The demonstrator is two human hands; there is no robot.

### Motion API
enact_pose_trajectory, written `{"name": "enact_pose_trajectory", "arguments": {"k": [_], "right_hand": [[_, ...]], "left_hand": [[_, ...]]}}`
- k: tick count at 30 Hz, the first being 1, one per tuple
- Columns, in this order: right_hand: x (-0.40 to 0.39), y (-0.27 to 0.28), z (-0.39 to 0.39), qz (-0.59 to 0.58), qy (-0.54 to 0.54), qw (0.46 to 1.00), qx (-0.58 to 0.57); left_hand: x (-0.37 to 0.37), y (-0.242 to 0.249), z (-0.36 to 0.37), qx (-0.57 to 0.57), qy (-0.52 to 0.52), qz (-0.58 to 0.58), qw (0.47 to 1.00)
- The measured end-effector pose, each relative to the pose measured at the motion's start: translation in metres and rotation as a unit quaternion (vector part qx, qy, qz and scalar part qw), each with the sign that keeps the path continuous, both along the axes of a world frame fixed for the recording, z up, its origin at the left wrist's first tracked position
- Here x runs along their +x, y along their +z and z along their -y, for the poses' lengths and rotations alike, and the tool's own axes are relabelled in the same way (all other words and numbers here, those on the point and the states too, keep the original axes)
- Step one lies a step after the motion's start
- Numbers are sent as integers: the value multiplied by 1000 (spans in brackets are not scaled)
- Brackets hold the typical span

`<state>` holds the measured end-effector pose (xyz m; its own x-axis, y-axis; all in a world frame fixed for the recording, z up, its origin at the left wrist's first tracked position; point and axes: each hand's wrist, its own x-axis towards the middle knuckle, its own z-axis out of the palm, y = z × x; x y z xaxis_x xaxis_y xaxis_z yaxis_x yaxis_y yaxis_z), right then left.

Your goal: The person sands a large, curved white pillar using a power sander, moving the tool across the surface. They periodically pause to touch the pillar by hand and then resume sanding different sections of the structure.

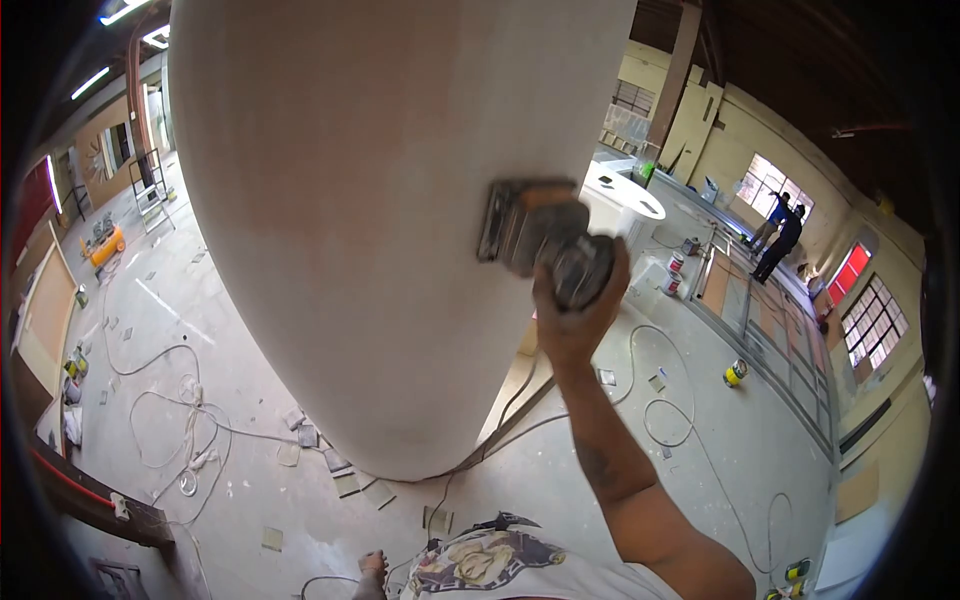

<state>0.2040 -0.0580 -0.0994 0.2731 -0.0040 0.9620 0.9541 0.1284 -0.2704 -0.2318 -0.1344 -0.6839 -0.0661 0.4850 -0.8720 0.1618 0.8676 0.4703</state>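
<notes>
My right hand (590, 305) is wrapped around the body of a power sander (545, 230), which is blurred by motion. The sander's flat pad lies against a tall, pale, rounded panel (340, 250) with faint reddish patches. Down at the bottom edge, beside my printed shirt (490, 560), my left hand (373, 563) hangs low with its fingers curled. A dark cable runs close to it, but whether the fingers hold anything cannot be made out.
Cords (190, 400) loop across the dusty floor on both sides. Sandpaper sheets (345, 482) lie scattered below the panel. An orange compressor (103, 243) and a stepladder (150, 195) stand left. Right are tins (735, 373), a metal frame (745, 300) and two people (778, 240).
</notes>
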Motion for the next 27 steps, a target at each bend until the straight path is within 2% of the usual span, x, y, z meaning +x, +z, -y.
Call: {"name": "enact_pose_trajectory", "arguments": {"k": [5, 9, 12, 18, 20, 22, 24, 27], "right_hand": [[-1, -96, 4, -27, 19, 999, -31], [-2, -95, 4, 21, -3, 999, -37], [-8, -44, -1, -2, 11, 1000, -22], [-14, 116, -14, 74, 2, 995, 70], [-13, 166, -16, 71, 9, 996, 58], [-17, 213, -15, 121, -41, 990, 57], [-13, 255, -25, 122, 41, 985, 111], [-19, 291, -15, 98, 28, 992, 70]], "left_hand": [[0, 6, -3, 15, 3, -11, 1000], [-3, -1, -4, 16, 8, -4, 1000], [-8, -4, -2, 12, 8, 7, 1000], [-6, 1, 17, 3, 33, 8, 999], [-10, -8, 20, -11, 36, 39, 999], [-13, -13, 26, -22, 33, 50, 998], [-9, -12, 31, -23, 23, 19, 999], [-8, -12, 35, -27, 17, 18, 999]]}}
